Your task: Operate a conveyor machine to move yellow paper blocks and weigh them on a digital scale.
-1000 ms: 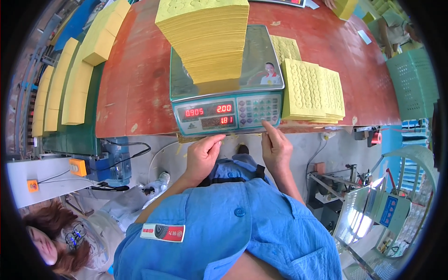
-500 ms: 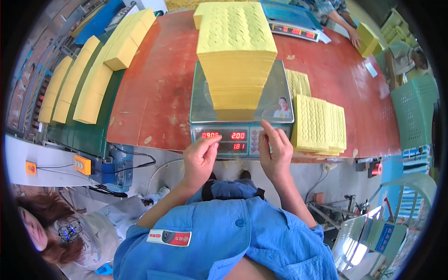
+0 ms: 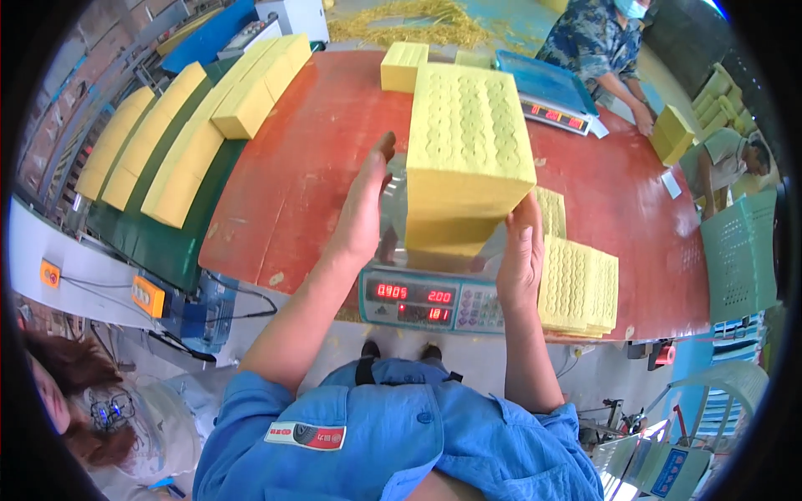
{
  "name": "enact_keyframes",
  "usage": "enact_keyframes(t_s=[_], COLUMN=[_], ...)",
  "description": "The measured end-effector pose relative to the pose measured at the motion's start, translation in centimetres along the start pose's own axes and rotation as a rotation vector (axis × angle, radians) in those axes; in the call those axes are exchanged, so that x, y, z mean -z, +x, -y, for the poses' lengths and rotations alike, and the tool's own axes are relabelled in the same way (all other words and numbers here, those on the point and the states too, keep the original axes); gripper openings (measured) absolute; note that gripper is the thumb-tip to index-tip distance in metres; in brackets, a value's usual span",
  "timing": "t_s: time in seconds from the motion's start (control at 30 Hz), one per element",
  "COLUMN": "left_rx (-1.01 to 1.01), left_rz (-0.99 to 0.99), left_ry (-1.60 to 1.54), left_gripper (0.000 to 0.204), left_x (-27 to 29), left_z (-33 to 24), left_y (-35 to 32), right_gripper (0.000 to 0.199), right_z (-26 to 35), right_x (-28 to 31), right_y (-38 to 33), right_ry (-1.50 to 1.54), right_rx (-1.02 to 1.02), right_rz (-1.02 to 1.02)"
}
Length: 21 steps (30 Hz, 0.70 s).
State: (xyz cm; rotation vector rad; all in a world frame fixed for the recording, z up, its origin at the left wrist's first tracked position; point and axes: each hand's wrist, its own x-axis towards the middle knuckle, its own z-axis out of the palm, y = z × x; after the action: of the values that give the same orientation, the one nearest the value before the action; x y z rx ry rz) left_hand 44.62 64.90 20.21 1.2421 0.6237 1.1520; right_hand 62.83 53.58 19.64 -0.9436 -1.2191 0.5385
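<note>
A tall stack of yellow embossed paper [image 3: 464, 196] stands on the pan of a digital weighing scale [image 3: 430, 301], whose red display is lit. To the left of the stack is my left hand [image 3: 365, 204], flat with fingers stretched out, and a gap shows between its palm and the paper. My right hand [image 3: 522, 255] is at the stack's right side, fingers extended upward along it. Its fingertips are partly hidden by the stack, and whether they press on the paper I cannot tell. Beside the right hand lie lower stacks of yellow paper [image 3: 576, 288].
On the green conveyor [image 3: 188, 213] at left run rows of yellow paper blocks [image 3: 180, 179]. Another block [image 3: 403, 67] sits at the red table's [image 3: 276, 192] far edge. Across it, a co-worker's hand [image 3: 642, 117] is near a yellow block [image 3: 671, 135] and a second scale [image 3: 551, 92].
Both my hands have moved from the front of the scale, forward to either side of the paper stack, and their fingers have straightened. The view has tilted up, showing more of the far side.
</note>
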Motion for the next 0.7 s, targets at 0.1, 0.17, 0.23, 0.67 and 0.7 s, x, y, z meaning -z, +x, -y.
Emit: enact_keyframes(t_s=[0.1,0.17,0.23,0.67,0.7], left_rx=[0.241,0.331,0.324,0.381,0.355], left_rz=[0.060,0.040,0.035,0.141,0.188], left_ry=[-0.322,-0.265,-0.191,-0.562,-0.608], left_gripper=[0.072,0.071,0.068,0.051,0.051], left_x=[-2.3,-1.9,-2.4,-2.5,-2.8], left_z=[0.0,1.8,2.1,3.7,3.2], left_y=[2.7,3.9,4.1,-2.5,-3.0], right_gripper=[0.075,0.065,0.060,0.056,0.056], right_z=[-3.2,-6.5,-7.7,-3.3,-2.8], right_x=[0.3,1.0,0.5,-0.8,-0.8], right_y=[1.7,2.4,2.0,-5.4,-5.8], right_ry=[0.417,0.445,0.328,0.256,0.255], right_rx=[-0.249,-0.445,-0.619,-0.686,-0.687], right_rz=[-0.164,-0.167,-0.211,-0.453,-0.459])
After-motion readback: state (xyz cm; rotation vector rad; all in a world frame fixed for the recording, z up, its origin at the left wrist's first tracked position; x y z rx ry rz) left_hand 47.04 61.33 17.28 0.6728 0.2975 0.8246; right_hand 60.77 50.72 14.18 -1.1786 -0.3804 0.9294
